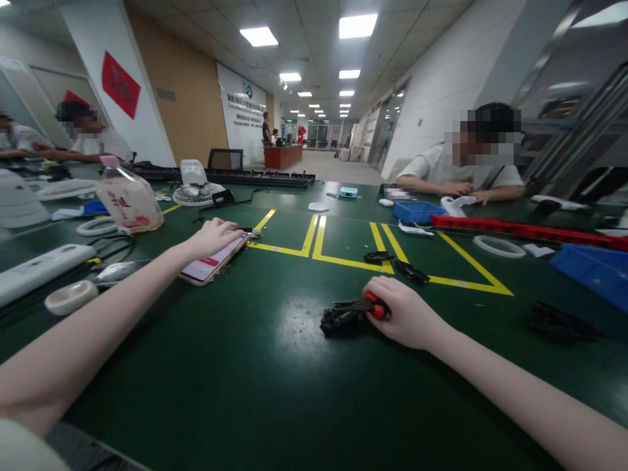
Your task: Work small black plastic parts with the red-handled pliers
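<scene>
My right hand (405,311) is closed around the red handles of a small pair of pliers (373,305). Their dark jaws lie against a black plastic part (338,318) on the green table. Two similar black parts (377,256) (413,271) lie just beyond that hand. Over on the left, my left hand (210,238) reaches across a smartphone (213,260) with its screen lit, fingers stretched forward. Its fingertips are beside a thin dark item and small metal pieces (256,233); whether they touch them I cannot tell.
Yellow tape (316,239) marks boxes on the green table (220,386). A drink bottle (128,196), a white fan part (193,186) and a white ring piece (72,297) stand left. Blue trays (596,271) (417,212) and a red strip (530,232) lie right. A person (483,157) works opposite.
</scene>
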Tool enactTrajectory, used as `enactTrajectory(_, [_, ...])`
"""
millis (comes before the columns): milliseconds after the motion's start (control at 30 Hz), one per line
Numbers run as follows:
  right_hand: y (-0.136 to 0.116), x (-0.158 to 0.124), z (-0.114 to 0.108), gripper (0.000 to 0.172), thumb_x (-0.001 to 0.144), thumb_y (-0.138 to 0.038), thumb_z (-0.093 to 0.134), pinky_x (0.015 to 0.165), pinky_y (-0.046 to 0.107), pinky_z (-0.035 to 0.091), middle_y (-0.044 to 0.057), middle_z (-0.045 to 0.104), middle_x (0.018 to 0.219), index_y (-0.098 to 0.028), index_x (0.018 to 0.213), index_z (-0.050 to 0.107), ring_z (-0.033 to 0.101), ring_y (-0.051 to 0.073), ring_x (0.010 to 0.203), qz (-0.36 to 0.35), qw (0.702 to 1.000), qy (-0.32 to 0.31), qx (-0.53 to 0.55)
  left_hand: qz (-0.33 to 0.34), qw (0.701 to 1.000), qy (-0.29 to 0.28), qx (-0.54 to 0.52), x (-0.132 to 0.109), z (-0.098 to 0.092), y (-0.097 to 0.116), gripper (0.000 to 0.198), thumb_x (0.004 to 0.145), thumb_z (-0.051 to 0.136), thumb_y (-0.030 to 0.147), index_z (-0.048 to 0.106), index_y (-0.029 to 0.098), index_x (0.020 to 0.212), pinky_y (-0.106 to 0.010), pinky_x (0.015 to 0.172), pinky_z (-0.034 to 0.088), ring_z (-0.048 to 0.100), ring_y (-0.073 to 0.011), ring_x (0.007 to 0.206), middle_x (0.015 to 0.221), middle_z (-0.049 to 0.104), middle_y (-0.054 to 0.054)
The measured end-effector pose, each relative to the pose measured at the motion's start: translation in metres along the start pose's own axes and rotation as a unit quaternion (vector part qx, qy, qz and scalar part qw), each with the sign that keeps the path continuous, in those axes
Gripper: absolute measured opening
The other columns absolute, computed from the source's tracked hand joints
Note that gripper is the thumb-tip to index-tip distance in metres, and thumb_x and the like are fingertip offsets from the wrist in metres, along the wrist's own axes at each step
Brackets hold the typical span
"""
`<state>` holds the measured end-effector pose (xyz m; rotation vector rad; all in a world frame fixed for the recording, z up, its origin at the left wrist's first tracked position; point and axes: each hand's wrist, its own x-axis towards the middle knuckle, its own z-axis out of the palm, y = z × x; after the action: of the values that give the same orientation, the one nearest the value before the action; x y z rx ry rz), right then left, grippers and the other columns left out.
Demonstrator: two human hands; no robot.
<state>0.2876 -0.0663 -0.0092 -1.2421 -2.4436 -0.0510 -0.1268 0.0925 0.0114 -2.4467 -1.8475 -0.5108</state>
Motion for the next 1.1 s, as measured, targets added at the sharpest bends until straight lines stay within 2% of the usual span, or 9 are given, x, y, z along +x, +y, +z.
enactTrajectory(133, [0.006,-0.002,0.004,0.014,0.073,-0.017,0.061,0.068,0.036,0.047,0.005,0.064,0.084,-0.022,0.083,0.054,0.058,0.021,0.075,-0.004,1.000,0.010,0.002,-0.051,0.996,-0.052,0.043,0.002,0.008,0.000,0.091,0.078,0.040,0.080,0.051,0.016,0.141,-0.050,0.102,0.040,0.046,-0.0413,0.126,0.135,0.052,-0.021])
enactTrajectory(267, [0.011,-0.003,0.006,0.014,0.074,-0.018,0.061,0.069,0.035,0.048,0.005,0.064,0.087,-0.023,0.087,0.055,0.060,0.022,0.078,-0.010,1.000,0.012,0.008,-0.083,0.992,-0.076,0.062,-0.005,0.004,0.011,0.094,0.076,0.041,0.082,0.049,0.014,0.140,-0.050,0.100,0.044,0.050,-0.0415,0.125,0.136,0.050,-0.023])
enactTrajectory(467, [0.015,-0.003,0.007,0.014,0.076,-0.022,0.060,0.070,0.037,0.049,0.006,0.064,0.089,-0.022,0.089,0.057,0.060,0.023,0.080,-0.015,1.000,0.018,0.016,-0.126,0.986,-0.068,0.085,-0.024,-0.002,0.020,0.086,0.076,0.054,0.073,0.047,0.012,0.136,-0.055,0.092,0.048,0.055,-0.0453,0.118,0.133,0.052,-0.025])
enactTrajectory(600, [0.017,-0.003,0.008,0.015,0.076,-0.023,0.061,0.070,0.038,0.050,0.006,0.065,0.089,-0.023,0.091,0.058,0.061,0.023,0.081,-0.014,1.000,0.020,0.014,-0.115,0.990,-0.040,0.071,-0.030,-0.007,0.025,0.091,0.079,0.059,0.064,0.031,0.012,0.148,-0.051,0.093,0.050,0.055,-0.0427,0.122,0.138,0.048,-0.025])
enactTrajectory(767, [0.014,-0.004,0.008,0.016,0.076,-0.025,0.060,0.073,0.041,0.051,0.007,0.065,0.090,-0.024,0.091,0.060,0.062,0.025,0.082,0.007,0.999,0.028,0.034,-0.057,0.995,0.047,0.062,-0.057,-0.031,0.043,0.103,0.078,0.067,0.059,0.011,0.019,0.155,-0.045,0.105,0.045,0.047,-0.0351,0.132,0.145,0.039,-0.018])
enactTrajectory(833, [0.012,-0.004,0.008,0.016,0.077,-0.025,0.059,0.076,0.043,0.051,0.007,0.066,0.093,-0.025,0.093,0.060,0.062,0.026,0.085,0.022,0.998,0.032,0.042,0.028,0.986,0.163,-0.009,-0.078,-0.043,0.055,0.103,0.076,0.071,0.056,0.015,0.021,0.155,-0.048,0.103,0.047,0.051,-0.0339,0.126,0.138,0.045,-0.016])
enactTrajectory(900, [0.011,-0.004,0.007,0.016,0.078,-0.024,0.060,0.078,0.044,0.050,0.008,0.066,0.095,-0.025,0.093,0.061,0.062,0.027,0.087,0.030,0.998,0.026,0.051,0.092,0.964,0.241,-0.061,-0.102,-0.054,0.069,0.107,0.072,0.077,0.056,0.016,0.027,0.155,-0.050,0.098,0.050,0.053,-0.0332,0.122,0.138,0.045,-0.015])
enactTrajectory(1000, [0.010,-0.003,0.005,0.015,0.079,-0.023,0.059,0.079,0.044,0.050,0.011,0.066,0.096,-0.024,0.093,0.061,0.062,0.028,0.089,0.033,0.998,0.019,0.059,0.129,0.943,0.296,-0.082,-0.136,-0.069,0.088,0.111,0.068,0.083,0.050,0.017,0.031,0.155,-0.049,0.093,0.053,0.052,-0.0328,0.121,0.142,0.043,-0.013])
enactTrajectory(1100, [0.008,-0.002,0.003,0.013,0.080,-0.025,0.059,0.079,0.044,0.050,0.011,0.066,0.097,-0.024,0.092,0.060,0.062,0.028,0.089,0.038,0.998,0.008,0.054,0.136,0.931,0.326,-0.090,-0.158,-0.079,0.099,0.110,0.066,0.085,0.047,0.022,0.030,0.155,-0.050,0.094,0.053,0.049,-0.0343,0.125,0.140,0.044,-0.012])
